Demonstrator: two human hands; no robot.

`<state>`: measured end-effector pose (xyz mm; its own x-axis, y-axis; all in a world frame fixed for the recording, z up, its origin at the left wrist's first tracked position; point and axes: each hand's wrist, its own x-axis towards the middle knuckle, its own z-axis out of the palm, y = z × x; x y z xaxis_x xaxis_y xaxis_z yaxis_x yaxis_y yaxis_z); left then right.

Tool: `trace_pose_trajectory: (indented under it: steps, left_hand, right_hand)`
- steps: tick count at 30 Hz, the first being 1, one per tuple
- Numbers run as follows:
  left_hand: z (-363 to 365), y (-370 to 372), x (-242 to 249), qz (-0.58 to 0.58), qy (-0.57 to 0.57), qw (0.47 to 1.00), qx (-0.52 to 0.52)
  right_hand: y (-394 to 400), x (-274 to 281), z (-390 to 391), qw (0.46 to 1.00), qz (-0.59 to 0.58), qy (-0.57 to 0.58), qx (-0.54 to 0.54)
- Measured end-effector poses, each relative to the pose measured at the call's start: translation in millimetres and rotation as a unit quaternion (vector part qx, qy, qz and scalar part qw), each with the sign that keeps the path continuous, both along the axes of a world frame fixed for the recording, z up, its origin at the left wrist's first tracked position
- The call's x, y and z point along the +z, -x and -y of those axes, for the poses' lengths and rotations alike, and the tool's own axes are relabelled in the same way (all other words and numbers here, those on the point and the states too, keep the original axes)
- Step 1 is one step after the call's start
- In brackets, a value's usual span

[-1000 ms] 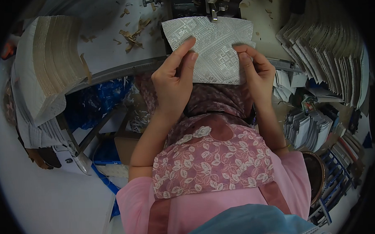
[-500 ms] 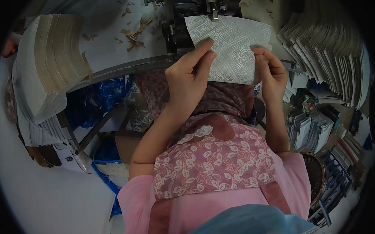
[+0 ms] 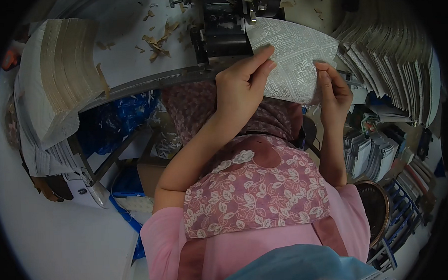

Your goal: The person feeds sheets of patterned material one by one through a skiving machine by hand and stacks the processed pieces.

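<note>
A curved piece of silvery-grey patterned sheet material (image 3: 292,58) is held up between my two hands. My left hand (image 3: 244,87) pinches its left side between thumb and forefinger. At the lower right edge, my right hand (image 3: 334,89) has thumb and fingers closed on the same piece. The piece's upper left corner lies right by the metal foot (image 3: 252,15) of a black machine (image 3: 225,34), to the right of the machine's dark front block.
A stack of curved cut pieces (image 3: 66,76) stands on the left. Fanned-out grey pieces (image 3: 379,60) line the right side. Brown shavings (image 3: 159,43) are scattered on the white table (image 3: 125,59). Bundled pieces (image 3: 370,154) and a round brown stool (image 3: 377,208) sit lower right.
Both hands have moved right with the patterned piece, my left hand the most. The piece's top edge has slid out from under the metal foot to its right side.
</note>
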<state>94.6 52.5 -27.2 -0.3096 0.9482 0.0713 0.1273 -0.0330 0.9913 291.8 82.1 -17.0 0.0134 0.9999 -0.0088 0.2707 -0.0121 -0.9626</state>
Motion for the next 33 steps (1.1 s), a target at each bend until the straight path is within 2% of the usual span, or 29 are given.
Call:
trace_pose_trajectory:
  steps: [3,6,8,10,11,12,14,15,17,18,20,21,22,24,26,27,29,32,33]
  left_hand:
    - [-4.8,-5.2,-8.1,-0.046,-0.077,0.996,0.005]
    - [-0.5,-3.6,1.1,-0.115,-0.114,0.984,-0.079]
    - [9.6,-5.2,19.7,-0.207,-0.151,0.956,-0.145]
    - [19.4,-6.1,37.5,-0.291,-0.176,0.917,-0.209]
    - [23.2,-5.9,41.5,-0.307,-0.189,0.909,-0.21]
    - [26.5,-4.8,44.1,-0.324,-0.204,0.899,-0.212]
    - [31.1,-2.7,47.8,-0.343,-0.232,0.887,-0.206]
    - [33.1,0.2,49.4,-0.311,-0.243,0.893,-0.214]
    - [34.2,14.1,58.1,-0.262,-0.275,0.895,-0.232]
    - [40.0,28.9,80.4,-0.252,-0.22,0.906,-0.261]
    - [36.8,58.2,100.9,-0.215,-0.253,0.929,-0.162]
    - [34.7,82.5,105.1,-0.259,-0.259,0.928,-0.074]
    - [28.7,100.7,117.9,-0.195,-0.259,0.946,0.026]
    - [9.0,157.3,143.5,-0.254,-0.259,0.912,0.193]
    - [-4.8,247.6,154.8,-0.397,-0.176,0.862,0.262]
    - [-10.5,287.7,152.3,-0.417,-0.147,0.855,0.27]
    - [-24.6,368.3,144.0,-0.461,-0.08,0.836,0.287]
    - [-41.9,448.3,114.8,-0.518,0.074,0.781,0.341]
    - [-43.4,465.1,104.0,-0.526,0.128,0.761,0.356]
  right_hand:
    - [-5.9,-2.2,3.8,1.0,-0.008,0.009,-0.006]
    - [-12.8,-8.7,6.7,1.0,-0.006,0.006,-0.02]
    - [-19.3,-13.8,8.2,1.0,-0.003,0.003,-0.028]
    - [-24.9,-15.1,15.4,0.995,-0.086,0.044,-0.025]
    - [-26.5,-11.1,18.4,1.0,-0.014,0.017,0.015]
    - [-24.8,-7.9,20.2,0.999,-0.003,0.018,0.03]
    - [-19.5,-4.6,27.1,0.998,-0.056,-0.026,0.033]
    - [-16.8,-2.3,30.7,0.995,-0.082,-0.048,0.036]
    - [-18.8,-0.6,36.3,0.979,-0.129,-0.152,0.047]
    - [-23.7,15.4,41.7,0.968,-0.052,-0.237,0.066]
    - [-44.2,53.9,37.0,0.905,0.053,-0.417,0.071]
    - [-45.7,85.4,33.7,0.897,0.04,-0.439,0.034]
    - [-47.2,116.9,30.6,0.888,0.028,-0.46,-0.005]
    - [-75.6,172.4,8.9,0.855,0.145,-0.493,-0.065]
    - [-84.6,214.9,-15.4,0.9,-0.056,-0.42,-0.103]
    - [-89.4,238.1,-34.7,0.912,0.024,-0.387,-0.133]
    - [-105.5,257.9,-81.0,0.936,-0.006,-0.339,-0.094]
    - [-144.6,242.5,-164.5,0.965,-0.008,-0.258,0.042]
    - [-149.9,232.9,-179.9,0.975,0.059,-0.212,0.027]
